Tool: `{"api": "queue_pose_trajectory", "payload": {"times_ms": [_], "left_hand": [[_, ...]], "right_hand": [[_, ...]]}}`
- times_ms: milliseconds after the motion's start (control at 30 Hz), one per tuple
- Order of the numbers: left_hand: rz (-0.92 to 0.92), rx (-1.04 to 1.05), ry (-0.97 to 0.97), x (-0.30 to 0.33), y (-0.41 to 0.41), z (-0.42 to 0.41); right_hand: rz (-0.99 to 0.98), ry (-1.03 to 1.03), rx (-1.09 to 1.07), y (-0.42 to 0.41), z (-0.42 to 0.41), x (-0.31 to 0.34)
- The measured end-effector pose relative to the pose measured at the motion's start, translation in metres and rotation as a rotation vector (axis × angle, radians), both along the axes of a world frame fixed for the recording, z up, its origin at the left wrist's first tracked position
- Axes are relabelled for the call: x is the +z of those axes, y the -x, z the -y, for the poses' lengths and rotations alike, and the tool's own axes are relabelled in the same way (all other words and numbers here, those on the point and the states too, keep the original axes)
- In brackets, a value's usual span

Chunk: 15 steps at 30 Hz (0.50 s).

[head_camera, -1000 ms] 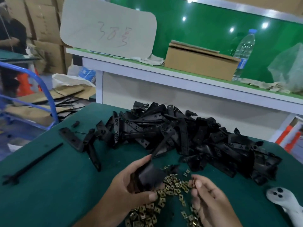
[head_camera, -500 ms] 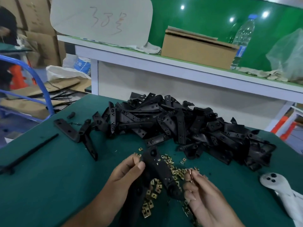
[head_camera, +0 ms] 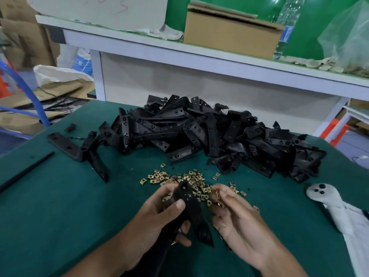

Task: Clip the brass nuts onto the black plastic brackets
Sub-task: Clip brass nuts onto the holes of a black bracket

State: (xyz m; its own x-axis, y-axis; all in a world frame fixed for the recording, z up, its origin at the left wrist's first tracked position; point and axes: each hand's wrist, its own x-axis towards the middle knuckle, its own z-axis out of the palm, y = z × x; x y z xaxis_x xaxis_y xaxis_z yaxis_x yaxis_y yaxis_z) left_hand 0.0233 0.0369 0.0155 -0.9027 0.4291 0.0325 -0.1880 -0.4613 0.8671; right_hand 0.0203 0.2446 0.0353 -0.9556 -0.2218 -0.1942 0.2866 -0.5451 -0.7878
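My left hand (head_camera: 159,216) grips a black plastic bracket (head_camera: 194,212) near the table's front, thumb on top, the bracket's far end pointing away from me. My right hand (head_camera: 237,218) pinches a small brass nut (head_camera: 217,194) between thumb and fingertips, just right of the bracket and not touching it. Behind both hands lies a scatter of several loose brass nuts (head_camera: 179,177) on the green mat. A large heap of black brackets (head_camera: 209,134) fills the middle of the table.
A few separate brackets (head_camera: 79,150) and a thin black rod (head_camera: 26,172) lie at the left. A white controller-like object (head_camera: 323,193) rests at the right. The table's far edge meets a white shelf with a cardboard box (head_camera: 229,31) and a water bottle (head_camera: 287,25).
The view tilted down. My left hand turned the bracket so its flat face is up, and my right hand lifted a brass nut from the scatter.
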Motion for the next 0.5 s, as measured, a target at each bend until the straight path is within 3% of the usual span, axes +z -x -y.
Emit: {"api": "queue_pose_trajectory", "payload": {"times_ms": [167, 500], "left_hand": [[0.005, -0.034, 0.052, -0.0022, -0.0008, -0.005], [-0.003, -0.029, 0.054, -0.0051, 0.0004, -0.0049]], "right_hand": [[-0.064, -0.115, 0.048, -0.0044, 0.0045, 0.0], [-0.016, -0.107, 0.04, -0.0075, 0.0072, 0.0013]]}}
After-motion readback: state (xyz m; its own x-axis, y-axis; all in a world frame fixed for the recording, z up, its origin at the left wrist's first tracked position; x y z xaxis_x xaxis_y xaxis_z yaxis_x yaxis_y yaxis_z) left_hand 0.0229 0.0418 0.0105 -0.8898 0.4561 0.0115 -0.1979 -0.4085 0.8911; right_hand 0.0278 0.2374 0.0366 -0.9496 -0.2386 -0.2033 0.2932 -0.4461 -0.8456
